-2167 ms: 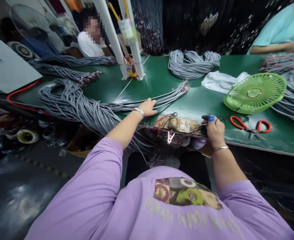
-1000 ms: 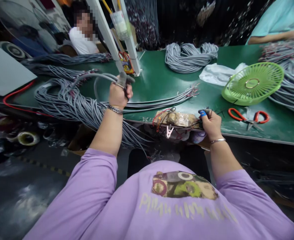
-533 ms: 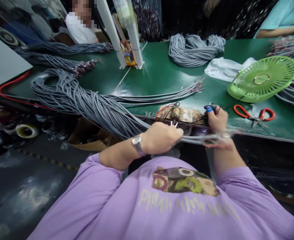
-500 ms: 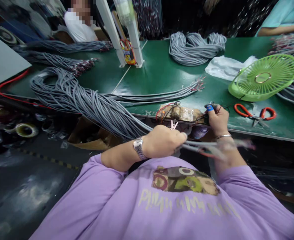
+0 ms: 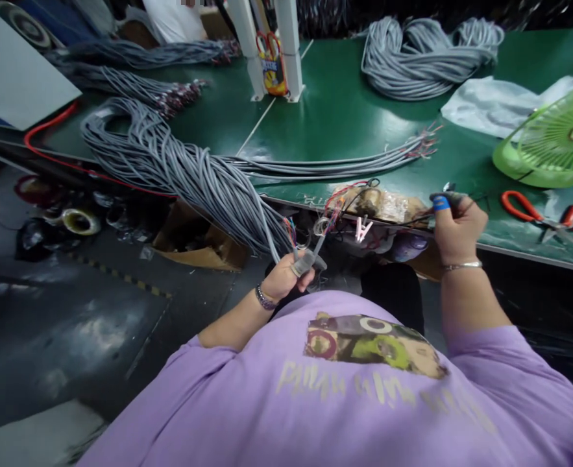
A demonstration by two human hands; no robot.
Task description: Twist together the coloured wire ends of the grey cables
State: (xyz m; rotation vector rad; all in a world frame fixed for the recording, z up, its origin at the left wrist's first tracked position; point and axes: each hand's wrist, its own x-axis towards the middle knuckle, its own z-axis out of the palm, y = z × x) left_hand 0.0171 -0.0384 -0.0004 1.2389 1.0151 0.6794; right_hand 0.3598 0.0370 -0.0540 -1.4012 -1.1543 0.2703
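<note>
My left hand [image 5: 286, 279] is closed around grey cable ends [image 5: 319, 246], with thin coloured wires fanning out of their tips. A clear, shiny piece, perhaps plastic, shows at the fingers. Beside it hangs the large bundle of grey cables [image 5: 183, 168], draped over the table edge. My right hand [image 5: 459, 224] is pinched at the table's front edge, blue tape around the thumb. A thin black wire [image 5: 415, 222] runs from a taped brown block [image 5: 381, 204] into its fingers. A pink clip [image 5: 363, 229] sits at the edge between my hands.
Red-handled scissors [image 5: 551, 217] and a green fan [image 5: 553, 139] stand to the right. A looped grey cable bundle [image 5: 427, 61] lies at the back, near a white plastic bag [image 5: 498, 107]. White posts [image 5: 289, 52] rise mid-table. Below is a cardboard box [image 5: 198, 243].
My left hand has moved left and down, and the cable ends that pointed right now point up toward the table. My right hand keeps its pinch by the block. The view has shifted.
</note>
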